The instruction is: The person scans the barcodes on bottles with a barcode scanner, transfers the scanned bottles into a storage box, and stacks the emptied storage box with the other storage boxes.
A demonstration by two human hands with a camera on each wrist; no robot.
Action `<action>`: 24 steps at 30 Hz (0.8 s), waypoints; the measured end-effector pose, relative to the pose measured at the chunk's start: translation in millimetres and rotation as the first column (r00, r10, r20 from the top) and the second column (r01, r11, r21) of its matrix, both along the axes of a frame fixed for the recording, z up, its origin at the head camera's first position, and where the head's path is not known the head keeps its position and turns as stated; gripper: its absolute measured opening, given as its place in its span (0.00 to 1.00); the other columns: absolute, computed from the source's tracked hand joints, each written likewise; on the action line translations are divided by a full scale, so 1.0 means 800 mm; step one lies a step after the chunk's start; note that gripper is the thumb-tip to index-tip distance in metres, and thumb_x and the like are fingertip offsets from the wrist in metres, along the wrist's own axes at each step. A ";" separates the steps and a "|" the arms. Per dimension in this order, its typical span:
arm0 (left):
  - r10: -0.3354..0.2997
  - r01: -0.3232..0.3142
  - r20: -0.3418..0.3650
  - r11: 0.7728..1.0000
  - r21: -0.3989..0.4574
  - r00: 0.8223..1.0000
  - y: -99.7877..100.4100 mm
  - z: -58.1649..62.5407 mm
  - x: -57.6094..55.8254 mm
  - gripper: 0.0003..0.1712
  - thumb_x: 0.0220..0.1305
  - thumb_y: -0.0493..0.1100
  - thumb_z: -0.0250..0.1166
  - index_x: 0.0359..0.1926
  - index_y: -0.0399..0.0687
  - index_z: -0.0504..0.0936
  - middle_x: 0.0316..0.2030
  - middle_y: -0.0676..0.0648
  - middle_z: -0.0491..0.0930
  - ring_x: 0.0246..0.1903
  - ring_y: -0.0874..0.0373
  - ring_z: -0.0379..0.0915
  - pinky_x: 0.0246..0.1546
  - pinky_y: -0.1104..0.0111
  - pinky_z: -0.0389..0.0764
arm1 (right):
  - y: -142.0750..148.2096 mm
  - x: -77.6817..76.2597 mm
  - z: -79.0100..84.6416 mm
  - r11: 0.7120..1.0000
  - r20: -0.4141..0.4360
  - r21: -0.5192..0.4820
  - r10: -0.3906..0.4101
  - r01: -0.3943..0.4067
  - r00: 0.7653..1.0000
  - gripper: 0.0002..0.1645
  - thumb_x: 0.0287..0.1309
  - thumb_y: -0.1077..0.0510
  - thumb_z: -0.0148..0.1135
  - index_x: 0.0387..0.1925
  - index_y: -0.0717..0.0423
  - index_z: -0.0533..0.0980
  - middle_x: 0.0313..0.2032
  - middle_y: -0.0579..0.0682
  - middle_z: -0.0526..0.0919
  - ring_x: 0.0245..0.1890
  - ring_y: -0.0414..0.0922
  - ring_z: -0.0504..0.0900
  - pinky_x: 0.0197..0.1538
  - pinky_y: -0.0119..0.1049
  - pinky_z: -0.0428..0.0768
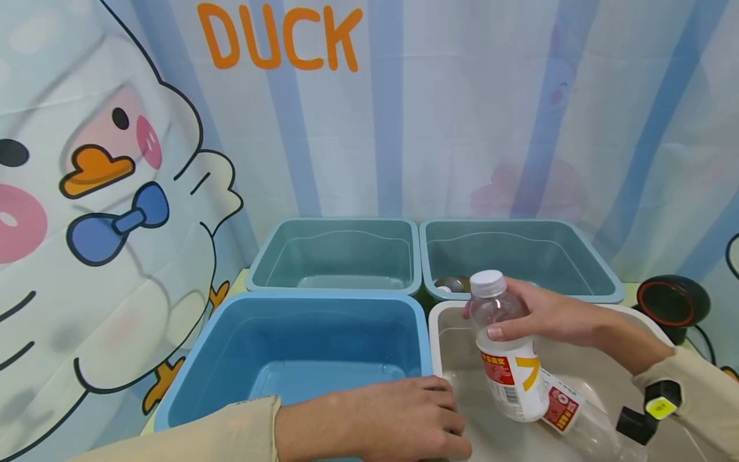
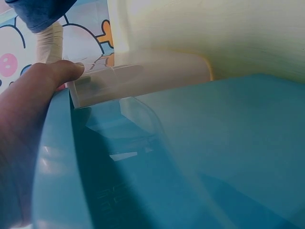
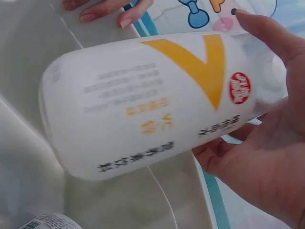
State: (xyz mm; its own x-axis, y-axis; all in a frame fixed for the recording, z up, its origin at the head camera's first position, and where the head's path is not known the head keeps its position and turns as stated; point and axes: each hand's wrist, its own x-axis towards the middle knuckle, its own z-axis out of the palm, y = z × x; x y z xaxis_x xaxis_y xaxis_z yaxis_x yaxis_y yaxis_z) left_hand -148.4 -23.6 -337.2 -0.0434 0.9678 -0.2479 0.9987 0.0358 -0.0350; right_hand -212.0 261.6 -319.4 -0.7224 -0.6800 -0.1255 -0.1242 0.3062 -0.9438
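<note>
My right hand (image 1: 551,314) grips a clear plastic bottle (image 1: 510,378) around its upper part, above the white bin (image 1: 435,333). A white cap tops the bottle, and its white label carries a yellow mark and a red panel. The right wrist view shows the bottle (image 3: 138,105) lying across the palm side, thumb and fingers on opposite sides. A second clear bottle (image 1: 594,427) with a red-and-white label lies in the white bin below. My left hand (image 1: 398,417) rests over the adjoining rims of the blue bin (image 1: 346,295) and the white bin, fingers hanging on the white side.
Two teal bins stand behind, one at left (image 1: 340,221) and one at right (image 1: 519,224); the right one has a brownish round object (image 1: 453,283) inside. A black round device (image 1: 672,301) with a cable sits at far right. A duck-printed curtain (image 1: 369,128) hangs behind.
</note>
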 end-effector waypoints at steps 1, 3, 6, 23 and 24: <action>0.002 -0.002 0.004 1.000 0.000 1.000 0.000 0.000 0.000 0.20 0.76 0.59 0.61 0.64 0.68 0.80 0.58 0.66 0.79 0.60 0.72 0.69 0.72 0.75 0.52 | 0.000 0.000 0.001 1.000 -0.008 -0.024 0.008 -0.008 1.000 0.40 0.69 0.57 0.64 0.73 0.63 0.56 0.64 0.63 0.75 0.62 0.59 0.75 0.58 0.53 0.80; 0.004 -0.004 0.002 1.000 0.002 1.000 0.000 0.000 0.000 0.20 0.75 0.60 0.61 0.64 0.68 0.80 0.58 0.66 0.80 0.59 0.72 0.69 0.72 0.75 0.52 | 0.002 0.000 0.003 0.998 -0.030 -0.059 0.004 -0.006 1.000 0.37 0.70 0.59 0.62 0.72 0.62 0.57 0.63 0.63 0.77 0.62 0.61 0.76 0.58 0.53 0.81; -0.004 0.004 -0.014 1.000 0.002 1.000 0.000 0.000 0.001 0.19 0.76 0.59 0.60 0.63 0.68 0.80 0.56 0.65 0.80 0.58 0.71 0.70 0.72 0.75 0.54 | 0.005 0.001 0.006 0.996 -0.078 -0.083 -0.039 0.033 0.996 0.31 0.70 0.60 0.61 0.69 0.58 0.63 0.59 0.62 0.79 0.59 0.60 0.78 0.55 0.54 0.82; -0.018 0.018 -0.005 1.000 0.019 1.000 0.001 -0.001 0.001 0.18 0.78 0.59 0.58 0.62 0.67 0.81 0.55 0.66 0.81 0.57 0.71 0.70 0.70 0.76 0.56 | 0.049 0.001 0.020 0.972 -0.108 -0.227 -0.084 0.058 0.991 0.29 0.76 0.64 0.52 0.73 0.47 0.60 0.62 0.58 0.74 0.63 0.53 0.79 0.57 0.50 0.82; -0.020 0.020 -0.010 1.000 0.021 1.000 0.001 -0.001 0.002 0.17 0.78 0.59 0.58 0.62 0.67 0.81 0.55 0.66 0.81 0.56 0.71 0.70 0.70 0.76 0.56 | 0.053 0.001 0.021 0.969 -0.102 -0.241 -0.083 0.056 0.991 0.30 0.76 0.64 0.51 0.74 0.46 0.60 0.62 0.57 0.74 0.63 0.53 0.79 0.58 0.50 0.82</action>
State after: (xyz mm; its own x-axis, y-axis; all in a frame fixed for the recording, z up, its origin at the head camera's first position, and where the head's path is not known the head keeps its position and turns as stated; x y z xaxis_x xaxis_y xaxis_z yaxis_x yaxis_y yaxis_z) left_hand -147.1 -22.8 -338.2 -0.0261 0.9734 -0.2274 0.9989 0.0165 -0.0441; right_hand -211.2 303.9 -302.7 -0.7693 -0.6281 0.1168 -0.2183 0.0866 -0.9720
